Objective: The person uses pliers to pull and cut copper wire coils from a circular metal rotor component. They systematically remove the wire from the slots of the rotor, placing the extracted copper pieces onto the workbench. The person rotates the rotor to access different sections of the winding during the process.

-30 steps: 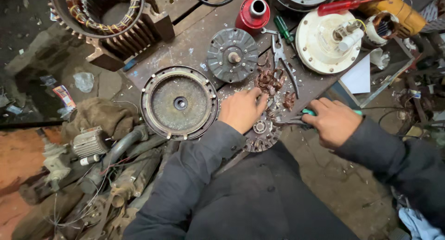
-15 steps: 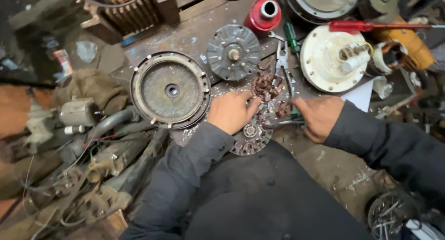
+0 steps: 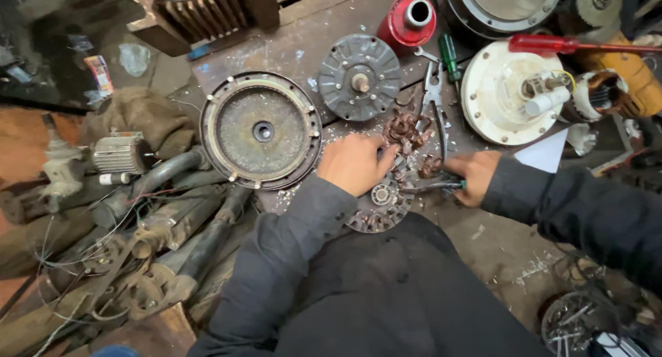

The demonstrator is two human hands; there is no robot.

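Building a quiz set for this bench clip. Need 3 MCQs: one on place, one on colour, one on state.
1. Where is the red spool relative to the grey finned disc?
A. Farther up the bench, to the right
B. Under the left hand
C. On the floor

2. What colour is the screwdriver handle beside the pliers?
A. Yellow
B. Green
C. White

3. What is the left hand doing?
A. Hanging free
B. Pressing on the stator
C. Lifting the large round cover

Answers: 1 A, the spool stands beyond the disc. 2 B, handle is green. 3 B, palm rests on the stator while the right hand grips a tool.
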